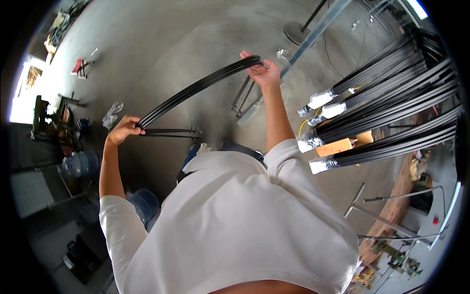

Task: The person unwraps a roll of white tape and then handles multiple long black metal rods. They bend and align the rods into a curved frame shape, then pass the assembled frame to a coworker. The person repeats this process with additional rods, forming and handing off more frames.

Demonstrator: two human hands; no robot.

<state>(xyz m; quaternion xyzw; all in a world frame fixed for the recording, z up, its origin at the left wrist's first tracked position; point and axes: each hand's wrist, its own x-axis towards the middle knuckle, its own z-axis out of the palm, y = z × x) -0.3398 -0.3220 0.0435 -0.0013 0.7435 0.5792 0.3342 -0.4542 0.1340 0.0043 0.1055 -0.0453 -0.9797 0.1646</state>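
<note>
A bundle of long, thin black strips point(196, 88) stretches between my hands in front of me, rising to the right in a slight bow. My left hand point(126, 129) is closed around its lower left end, thumb on top. At the upper right end, my right hand point(265, 75) holds the bundle between thumb and fingers, with some fingertips showing beyond it. Whether the strips are solid or hollow cannot be made out. Two thin dark bars point(169, 133) extend rightward from near my left hand; what they belong to is unclear.
Thick bundles of black strips point(391, 115), ends wrapped in silver foil point(310, 141), hang at right above a cardboard box point(338, 145). A metal beam point(318, 32) and round stand base point(296, 33) are farther off. Water jugs point(81, 163) stand left; a metal frame point(382, 218) is lower right.
</note>
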